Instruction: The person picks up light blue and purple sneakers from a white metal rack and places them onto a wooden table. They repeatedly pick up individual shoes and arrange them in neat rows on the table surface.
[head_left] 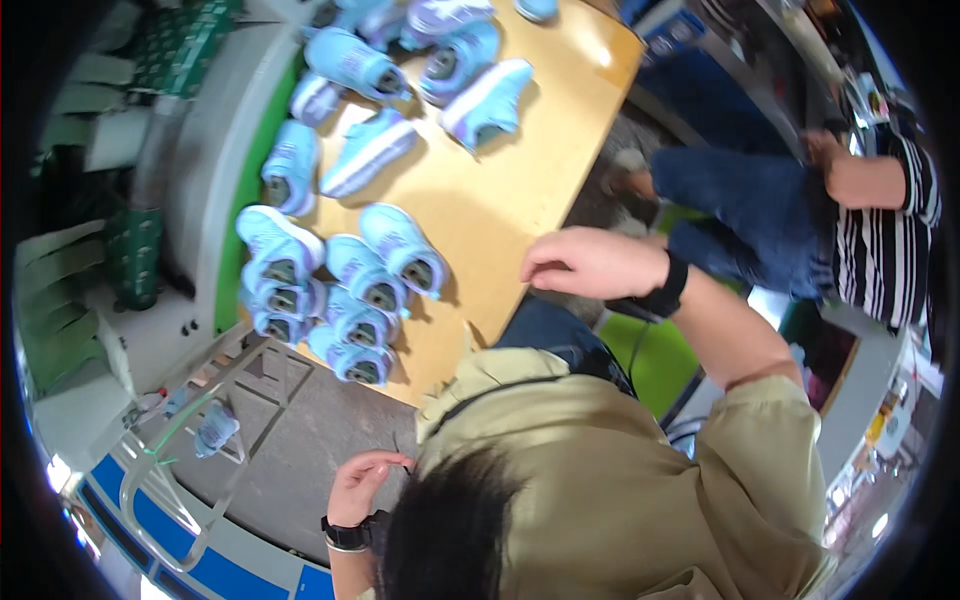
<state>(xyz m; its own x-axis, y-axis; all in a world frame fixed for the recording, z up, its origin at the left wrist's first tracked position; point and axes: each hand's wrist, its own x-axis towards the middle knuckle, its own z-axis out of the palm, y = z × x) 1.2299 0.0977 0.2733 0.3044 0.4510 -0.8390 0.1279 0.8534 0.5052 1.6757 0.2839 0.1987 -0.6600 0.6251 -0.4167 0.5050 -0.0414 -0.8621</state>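
Note:
My left hand is low beside my body, left of the table. Its thumb and fingers pinch a thin dark strip, too small to name more exactly. Over the table's right edge my right hand hangs with fingers loosely bent and a gap at the thumb; nothing shows in it. Nearest to it on the wooden table is a light blue sneaker. That shoe belongs to a cluster of several blue sneakers, including one at the cluster's left edge.
More blue sneakers lie at the table's far end. A green-edged machine or conveyor runs along the left side. Below it stands a metal rack with a blue shoe. At right is another person in a striped shirt.

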